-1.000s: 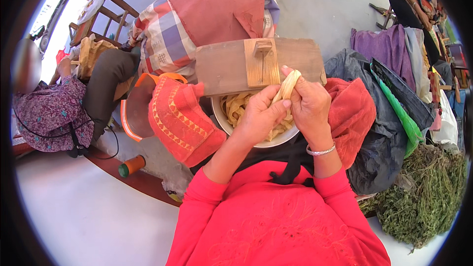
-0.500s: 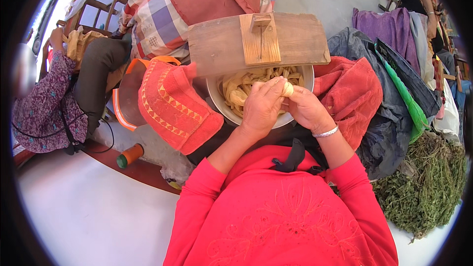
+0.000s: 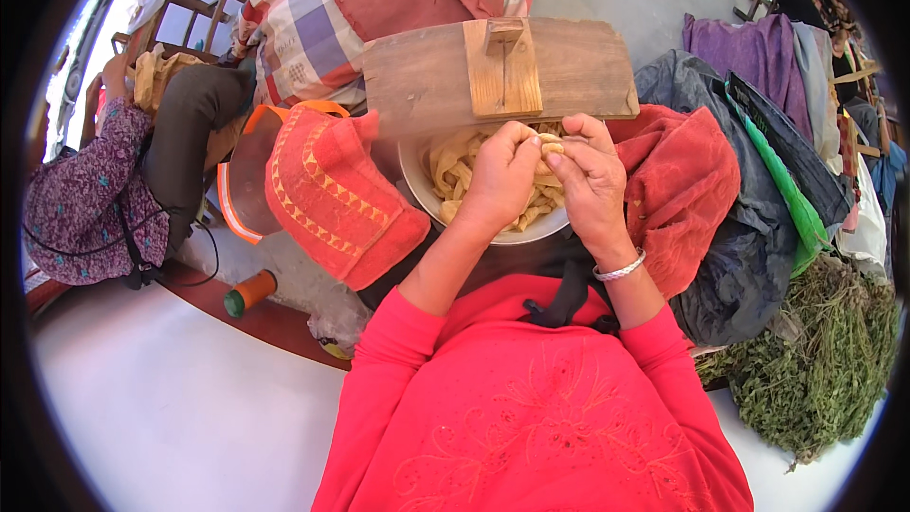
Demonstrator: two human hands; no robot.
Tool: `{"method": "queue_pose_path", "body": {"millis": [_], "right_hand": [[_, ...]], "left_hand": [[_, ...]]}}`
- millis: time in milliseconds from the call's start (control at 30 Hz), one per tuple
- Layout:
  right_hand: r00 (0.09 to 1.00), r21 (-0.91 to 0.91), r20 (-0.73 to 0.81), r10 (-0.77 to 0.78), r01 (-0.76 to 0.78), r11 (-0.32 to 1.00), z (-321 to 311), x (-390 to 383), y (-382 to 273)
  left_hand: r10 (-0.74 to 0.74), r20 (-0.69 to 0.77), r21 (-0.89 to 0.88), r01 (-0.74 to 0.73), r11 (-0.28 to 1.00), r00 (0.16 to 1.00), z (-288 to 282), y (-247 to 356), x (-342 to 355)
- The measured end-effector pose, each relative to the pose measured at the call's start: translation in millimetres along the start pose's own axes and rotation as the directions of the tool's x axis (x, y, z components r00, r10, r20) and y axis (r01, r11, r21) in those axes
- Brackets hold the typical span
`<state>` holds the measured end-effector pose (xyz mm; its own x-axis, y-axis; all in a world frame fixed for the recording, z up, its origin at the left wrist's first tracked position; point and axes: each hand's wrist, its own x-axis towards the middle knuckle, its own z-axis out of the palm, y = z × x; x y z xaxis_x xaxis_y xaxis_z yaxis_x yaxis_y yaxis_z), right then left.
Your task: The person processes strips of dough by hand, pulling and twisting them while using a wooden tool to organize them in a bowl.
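Observation:
A pale yellow, soft strip (image 3: pixel 550 143) is pinched between my two hands, bunched into a small lump; it looks like bean curd skin. My left hand (image 3: pixel 502 178) is closed, its thumb and curled index finger gripping one side. On the other side, my right hand (image 3: pixel 593 185), with a white braided bracelet at the wrist, pinches the strip between thumb and fingers. Both hands are above a round pale basin (image 3: pixel 531 235) in my lap. Similar yellow strips (image 3: pixel 453 163) fill it in a loose heap, partly hidden by my hands.
A wooden board with a block (image 3: pixel 408 76) stands beyond the basin. Red towels (image 3: pixel 332 199) flank it. At left are a seated person (image 3: pixel 95 199) and an orange-green thread spool (image 3: pixel 251 294). Dark plastic (image 3: pixel 725 270) and a leafy plant bundle (image 3: pixel 815 370) lie at right.
My right hand has turned upward and its fingers have lifted, while my left has curled tighter. The rounded lump that stuck up between them now sits lower, mostly covered by fingers.

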<state>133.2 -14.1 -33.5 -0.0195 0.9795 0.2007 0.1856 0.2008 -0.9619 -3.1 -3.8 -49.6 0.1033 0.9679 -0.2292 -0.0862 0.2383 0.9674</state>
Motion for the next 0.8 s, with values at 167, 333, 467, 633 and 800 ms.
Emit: {"method": "queue_pose_path", "body": {"millis": [167, 333, 467, 633, 800], "right_hand": [[0.996, 0.089, -0.088, -0.02, 0.027, 0.996, -6, 1, -1], [0.986, 0.34, -0.09, 0.139, -0.101, 0.935, -47, 22, -7], [0.951, 0.147, 0.229, 0.207, -0.244, 0.959, -47, 34, -17], [0.742, -0.055, 0.623, 0.249, -0.276, 0.96, -28, 49, -28], [0.605, -0.043, 0.609, 0.513, -0.621, 0.783, -35, 64, -20]], "left_hand": [[-0.25, 0.177, -0.468, 0.305, 0.83, 0.952, -10, 0, -32], [-0.087, 0.073, -0.072, 0.092, 0.993, 0.994, -58, -24, -61], [0.239, 0.102, 0.309, -0.259, 0.915, 0.966, -41, 15, -43], [0.234, 0.172, 0.249, -0.272, 0.929, 0.957, -30, 24, -14], [-0.001, 0.334, 0.077, -0.027, 0.997, 0.942, -44, 24, 11]]}}
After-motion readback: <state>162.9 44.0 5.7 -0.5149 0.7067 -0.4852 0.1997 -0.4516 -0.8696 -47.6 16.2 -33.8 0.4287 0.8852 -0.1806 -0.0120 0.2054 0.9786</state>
